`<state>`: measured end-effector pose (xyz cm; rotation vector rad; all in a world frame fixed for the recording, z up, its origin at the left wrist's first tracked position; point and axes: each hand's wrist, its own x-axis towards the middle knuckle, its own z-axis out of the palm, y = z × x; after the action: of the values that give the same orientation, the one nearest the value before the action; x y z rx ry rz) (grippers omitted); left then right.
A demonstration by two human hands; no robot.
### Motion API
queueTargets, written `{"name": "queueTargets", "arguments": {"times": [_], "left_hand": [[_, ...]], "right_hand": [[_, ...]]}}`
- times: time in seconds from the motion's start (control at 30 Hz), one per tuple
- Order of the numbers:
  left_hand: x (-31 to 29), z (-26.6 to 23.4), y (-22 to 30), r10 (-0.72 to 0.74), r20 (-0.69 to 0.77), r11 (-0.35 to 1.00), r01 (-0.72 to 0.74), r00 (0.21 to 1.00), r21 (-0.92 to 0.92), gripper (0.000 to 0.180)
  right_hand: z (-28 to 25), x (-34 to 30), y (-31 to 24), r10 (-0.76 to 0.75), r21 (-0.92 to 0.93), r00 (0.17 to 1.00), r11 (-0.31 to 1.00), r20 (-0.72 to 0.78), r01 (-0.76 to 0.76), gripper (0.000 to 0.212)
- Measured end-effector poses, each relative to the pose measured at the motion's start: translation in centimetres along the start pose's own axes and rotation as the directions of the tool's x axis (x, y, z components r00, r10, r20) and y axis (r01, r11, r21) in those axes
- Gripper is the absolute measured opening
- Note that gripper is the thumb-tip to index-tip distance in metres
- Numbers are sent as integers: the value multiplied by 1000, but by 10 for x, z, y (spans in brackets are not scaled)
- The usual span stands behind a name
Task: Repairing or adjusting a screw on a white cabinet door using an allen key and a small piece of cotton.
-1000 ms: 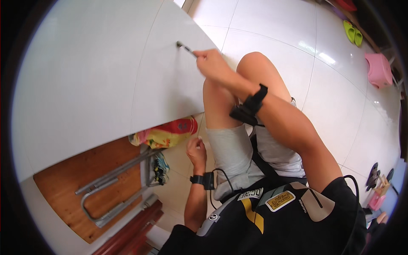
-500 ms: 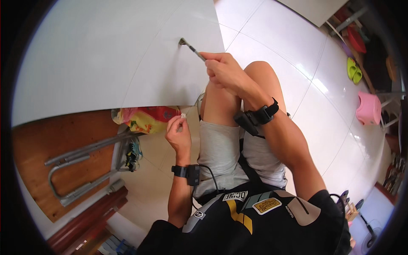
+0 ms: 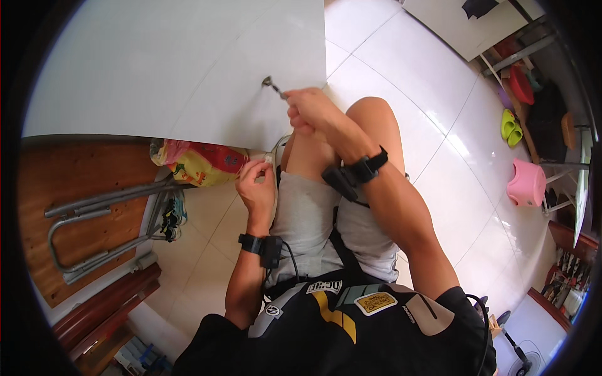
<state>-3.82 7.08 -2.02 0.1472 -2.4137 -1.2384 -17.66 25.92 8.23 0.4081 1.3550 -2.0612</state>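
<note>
Right hand [image 3: 310, 113]: fingers wrapped around the handle of a slim tool [image 3: 268, 83], whose small metallic head lies ahead and left of the grip, at the white tabletop [image 3: 157, 75]. Contact we cannot confirm. Our judgement: being slanted and held at one end, it could skid or mark the surface if pressed unevenly.

Left hand [image 3: 256, 188]: thumb and fingertips pinched together on a small whitish piece [image 3: 268, 159], behind and left of the right-hand grip, near the table edge. Held by the tips alone, it could, we judge, slip out.

Black wrist module [image 3: 271, 252]: behind the left grip; its looped cable might catch on the clothing.

Red-and-yellow bag [image 3: 207, 166]: left of the pinch, under the tabletop; a dropped piece could lodge there, we think.

Tubular metal frame [image 3: 94, 210]: farther left.

Pink plastic stool [image 3: 525, 183], lime-green clogs [image 3: 511, 128]: well right of both grips, on the tiled floor [image 3: 401, 75].
</note>
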Motion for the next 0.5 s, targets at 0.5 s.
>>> {"name": "queueTargets", "arguments": {"times": [0.5], "left_hand": [[16,-15,5,-8,-116,1000,8,993,2,6]], "right_hand": [[-8,0,-4,89,145,987,983,138,-109,38]]}}
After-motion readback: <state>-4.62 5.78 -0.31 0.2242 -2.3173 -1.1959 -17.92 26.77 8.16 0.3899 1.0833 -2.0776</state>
